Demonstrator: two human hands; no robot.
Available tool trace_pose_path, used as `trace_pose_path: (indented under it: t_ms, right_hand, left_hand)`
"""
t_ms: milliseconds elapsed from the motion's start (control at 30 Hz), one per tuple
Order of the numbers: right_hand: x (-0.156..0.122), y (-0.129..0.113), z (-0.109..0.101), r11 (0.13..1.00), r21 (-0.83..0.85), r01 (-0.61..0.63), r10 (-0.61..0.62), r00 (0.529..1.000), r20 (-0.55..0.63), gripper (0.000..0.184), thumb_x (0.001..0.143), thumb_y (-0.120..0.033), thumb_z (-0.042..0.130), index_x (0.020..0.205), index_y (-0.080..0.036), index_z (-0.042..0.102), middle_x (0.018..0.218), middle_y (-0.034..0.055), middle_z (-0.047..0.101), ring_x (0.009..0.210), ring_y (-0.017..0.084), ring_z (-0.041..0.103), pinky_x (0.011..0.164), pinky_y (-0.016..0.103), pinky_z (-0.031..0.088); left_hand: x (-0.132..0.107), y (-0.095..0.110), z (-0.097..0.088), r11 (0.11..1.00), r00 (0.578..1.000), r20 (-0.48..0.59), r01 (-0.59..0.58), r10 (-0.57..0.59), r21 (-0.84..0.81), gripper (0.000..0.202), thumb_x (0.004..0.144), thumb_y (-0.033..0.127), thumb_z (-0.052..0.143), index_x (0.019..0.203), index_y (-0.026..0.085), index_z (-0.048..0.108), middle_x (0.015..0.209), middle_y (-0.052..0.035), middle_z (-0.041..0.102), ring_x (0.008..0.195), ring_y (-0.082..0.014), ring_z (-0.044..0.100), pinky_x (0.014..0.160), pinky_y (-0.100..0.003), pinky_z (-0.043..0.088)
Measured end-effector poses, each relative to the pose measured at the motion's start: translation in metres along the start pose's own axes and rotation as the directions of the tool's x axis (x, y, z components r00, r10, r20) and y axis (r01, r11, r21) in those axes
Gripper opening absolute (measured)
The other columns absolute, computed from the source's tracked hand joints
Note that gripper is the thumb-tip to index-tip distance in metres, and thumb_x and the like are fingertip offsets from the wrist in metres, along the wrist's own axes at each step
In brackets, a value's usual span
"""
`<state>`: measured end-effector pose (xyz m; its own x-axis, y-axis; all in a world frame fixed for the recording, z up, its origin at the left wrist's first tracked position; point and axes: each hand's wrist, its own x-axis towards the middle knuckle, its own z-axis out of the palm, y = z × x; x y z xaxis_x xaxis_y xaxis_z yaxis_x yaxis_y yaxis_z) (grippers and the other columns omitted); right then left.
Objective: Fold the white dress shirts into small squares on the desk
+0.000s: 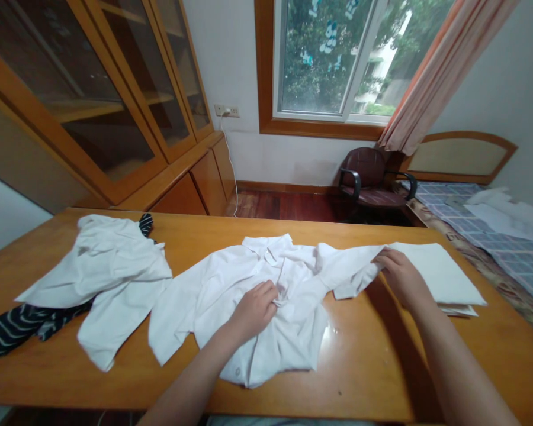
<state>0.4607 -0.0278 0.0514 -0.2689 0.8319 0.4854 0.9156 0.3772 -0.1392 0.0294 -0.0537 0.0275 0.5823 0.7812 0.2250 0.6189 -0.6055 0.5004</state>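
A white collared shirt (257,331) lies spread on the wooden table, its collar toward the far edge and its front wrinkled. My left hand (256,305) is closed on the fabric at the middle of the shirt's front, fingers curled. At the far end of the sleeve on the right, my right hand (400,273) pinches the cuff and holds the sleeve stretched out. The other sleeve (175,316) rests flat toward the left. Just beyond my right hand is a folded white cloth stack (448,275), partly covered by that hand.
A heap of white clothing (115,266) lies on the left of the table (359,378), over a dark striped cloth (18,328). Behind stand a glass-door cabinet (160,155), an office chair (368,177) and a bed (493,219). A white cord (231,160) hangs from the wall socket.
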Motion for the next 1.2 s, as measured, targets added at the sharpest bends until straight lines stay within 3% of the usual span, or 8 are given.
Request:
trace_pose_path:
  t_ms: [133, 300, 433, 567, 700, 833, 933, 1200]
  right_hand:
    - [0.006, 0.006, -0.025, 0.986, -0.151, -0.069, 0.068, 0.998, -0.007, 0.039, 0.075, -0.005, 0.046, 0.095, -0.022, 0.075, 0.109, 0.0112, 0.071, 0.127, 0.034, 0.051, 0.106, 0.055, 0.043]
    - [0.019, -0.065, -0.002, 0.993, 0.121, -0.005, 0.009, 1.000, -0.027, 0.032, 0.081, -0.008, 0.048, 0.094, -0.022, 0.074, 0.098, 0.0101, 0.072, 0.107, 0.030, 0.060, 0.096, 0.052, 0.050]
    - [0.031, -0.154, 0.027, 0.881, 0.465, 0.090, -0.148, 0.985, 0.090, 0.033, 0.091, -0.014, 0.048, 0.115, -0.024, 0.069, 0.112, 0.0108, 0.069, 0.107, 0.026, 0.061, 0.095, 0.047, 0.052]
    - [0.037, -0.226, 0.048, 0.784, 0.595, 0.175, -0.317, 0.938, 0.142, 0.035, 0.095, -0.029, 0.055, 0.129, -0.025, 0.062, 0.139, 0.0110, 0.058, 0.122, 0.025, 0.056, 0.104, 0.044, 0.046]
    - [0.037, -0.265, 0.067, 0.780, 0.576, 0.244, -0.432, 0.876, 0.215, 0.056, 0.087, -0.052, 0.067, 0.137, -0.030, 0.055, 0.153, 0.0086, 0.045, 0.126, 0.030, 0.052, 0.104, 0.048, 0.044]
    - [0.036, -0.275, 0.082, 0.809, 0.517, 0.279, -0.466, 0.840, 0.276, 0.061, 0.084, -0.042, 0.072, 0.140, -0.029, 0.053, 0.148, 0.0099, 0.050, 0.116, 0.029, 0.055, 0.100, 0.045, 0.046]
    - [0.033, -0.268, 0.086, 0.811, 0.525, 0.258, -0.450, 0.848, 0.279, 0.040, 0.089, -0.034, 0.065, 0.128, -0.027, 0.063, 0.134, 0.0087, 0.061, 0.108, 0.025, 0.060, 0.096, 0.040, 0.049]
    - [0.020, -0.229, 0.075, 0.768, 0.616, 0.175, -0.432, 0.852, 0.296, 0.027, 0.087, -0.012, 0.054, 0.105, -0.023, 0.072, 0.113, 0.0042, 0.070, 0.095, 0.017, 0.068, 0.086, 0.026, 0.052]
  left_hand:
    - [-0.006, 0.000, -0.019, 0.976, 0.998, 0.022, -0.058, 0.064, -0.208, 0.025, 0.085, 0.006, 0.043, 0.095, 0.022, 0.058, 0.097, -0.0043, 0.063, 0.095, -0.0185, 0.061, 0.085, -0.031, 0.049]
    - [-0.010, -0.016, -0.037, 0.985, 0.992, -0.119, 0.024, -0.044, -0.168, 0.020, 0.097, 0.023, 0.043, 0.102, 0.023, 0.062, 0.101, -0.0058, 0.067, 0.099, -0.0208, 0.063, 0.090, -0.035, 0.050]
    - [-0.020, -0.056, -0.048, 0.954, 0.877, -0.376, 0.282, -0.300, -0.104, 0.025, 0.098, 0.031, 0.038, 0.104, 0.023, 0.061, 0.104, -0.0074, 0.066, 0.105, -0.0249, 0.061, 0.097, -0.042, 0.049]
    - [-0.034, -0.091, -0.058, 0.883, 0.772, -0.436, 0.446, -0.463, -0.148, 0.031, 0.096, 0.041, 0.039, 0.108, 0.022, 0.060, 0.112, -0.0094, 0.066, 0.112, -0.0277, 0.060, 0.105, -0.046, 0.045]
    - [-0.051, -0.109, -0.062, 0.804, 0.686, -0.421, 0.524, -0.594, -0.280, 0.039, 0.095, 0.049, 0.038, 0.112, 0.021, 0.059, 0.114, -0.0094, 0.067, 0.111, -0.0270, 0.062, 0.105, -0.046, 0.046]
    - [-0.061, -0.121, -0.064, 0.768, 0.652, -0.406, 0.531, -0.640, -0.358, 0.044, 0.095, 0.052, 0.036, 0.117, 0.021, 0.057, 0.114, -0.0085, 0.069, 0.112, -0.0253, 0.063, 0.106, -0.045, 0.046]
    - [-0.061, -0.128, -0.066, 0.799, 0.668, -0.438, 0.504, -0.602, -0.329, 0.047, 0.095, 0.053, 0.036, 0.123, 0.020, 0.054, 0.124, -0.0098, 0.067, 0.121, -0.0253, 0.059, 0.110, -0.045, 0.042]
    - [-0.052, -0.152, -0.071, 0.916, 0.887, -0.239, 0.399, -0.396, -0.036, 0.050, 0.098, 0.048, 0.030, 0.132, 0.019, 0.054, 0.137, -0.0106, 0.060, 0.129, -0.0248, 0.053, 0.115, -0.046, 0.036]
